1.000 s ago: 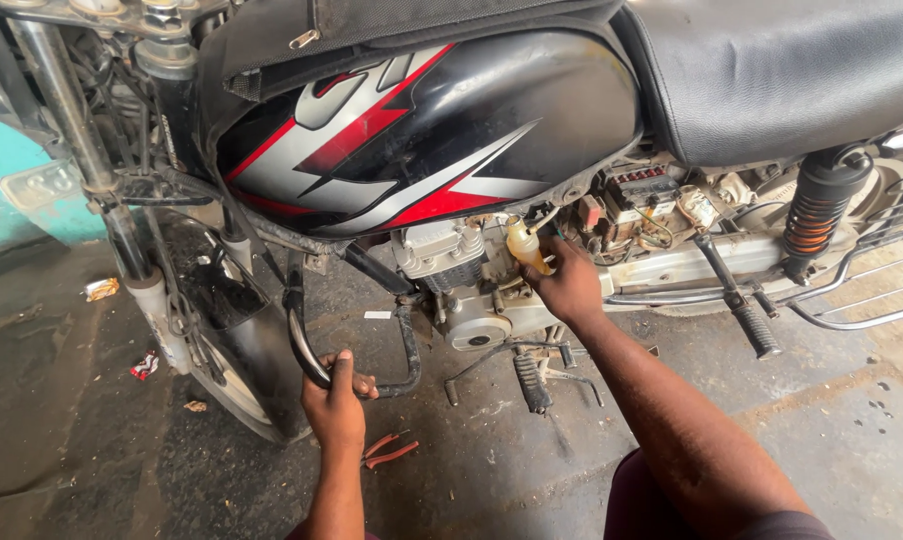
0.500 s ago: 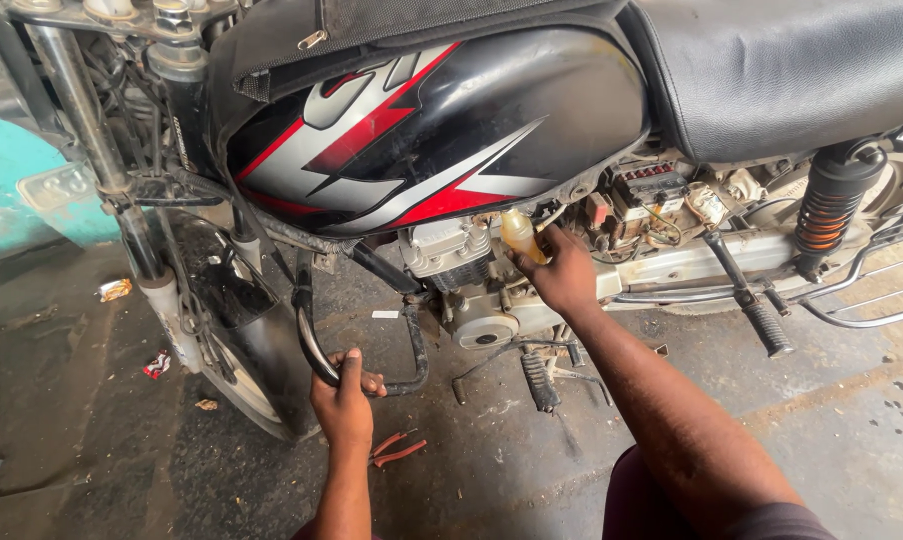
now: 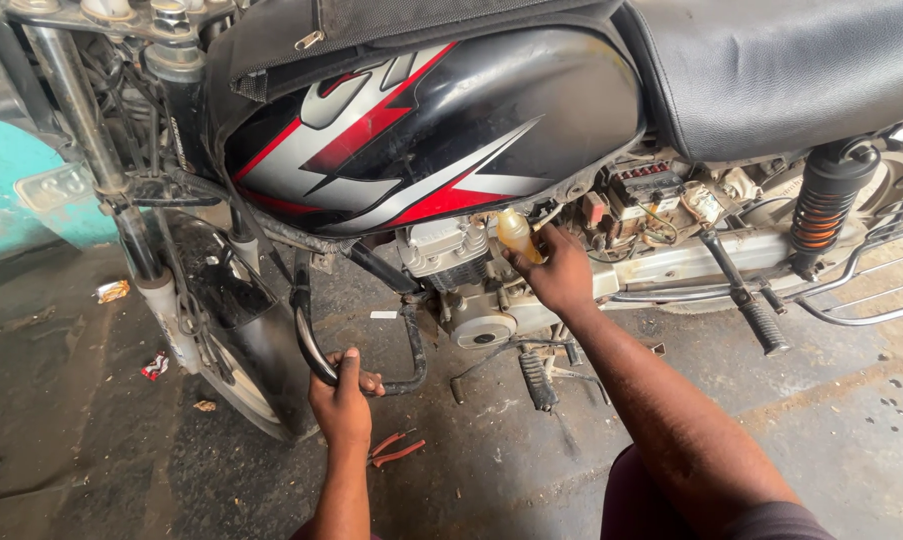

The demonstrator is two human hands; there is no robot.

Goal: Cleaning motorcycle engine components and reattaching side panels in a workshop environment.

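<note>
A black motorcycle (image 3: pixel 451 140) with red and silver tank stripes and a black seat (image 3: pixel 771 70) stands on the stained concrete floor (image 3: pixel 851 430), front wheel (image 3: pixel 241 370) to the left. The left hand (image 3: pixel 343 400) has its fingers (image 3: pixel 366 380) wrapped tight around the curved black crash guard bar (image 3: pixel 306 340) low beside the engine (image 3: pixel 451 270), while the right hand (image 3: pixel 561 275) reaches in under the tank, its fingers closed around a small bottle of amber liquid (image 3: pixel 514 235) tilted just above the engine. Red-handled pliers (image 3: pixel 391 448) lie on the floor just beside the left wrist.
</note>
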